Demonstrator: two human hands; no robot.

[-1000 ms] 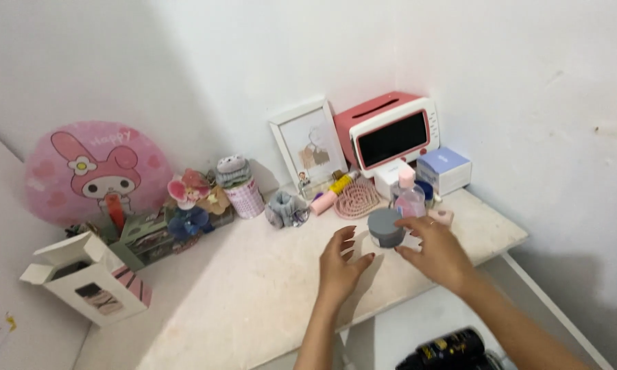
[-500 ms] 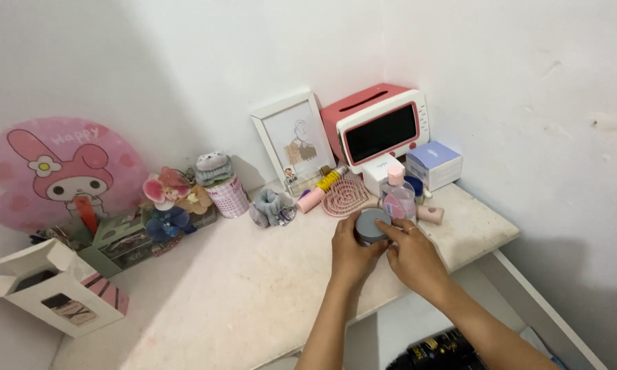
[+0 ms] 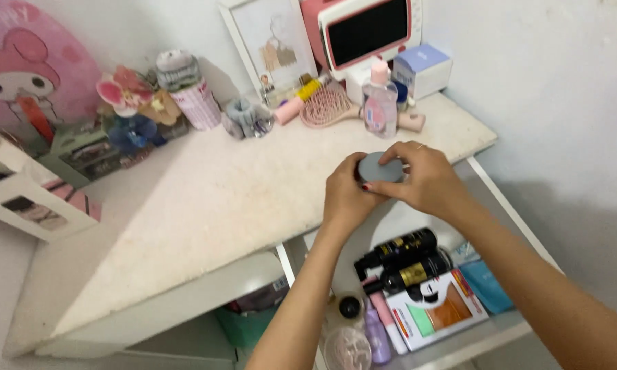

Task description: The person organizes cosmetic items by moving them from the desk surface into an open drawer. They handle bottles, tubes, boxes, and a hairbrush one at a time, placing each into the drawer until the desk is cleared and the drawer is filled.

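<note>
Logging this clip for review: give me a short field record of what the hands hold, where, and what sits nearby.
left hand: grips the grey jar from its left side
right hand: fingers over the jar's lid
grey jar: round, held over the front edge of the white table
behind it: pink hairbrush, clear bottle with pink cap
below: dark bottles on a lower shelf

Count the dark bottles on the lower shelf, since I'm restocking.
2: dark bottle one lies behind dark bottle two, beside the pale box. Others may be hidden under the tabletop.

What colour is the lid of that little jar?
Grey lid, held by both hands; clearest in the head view.
</note>
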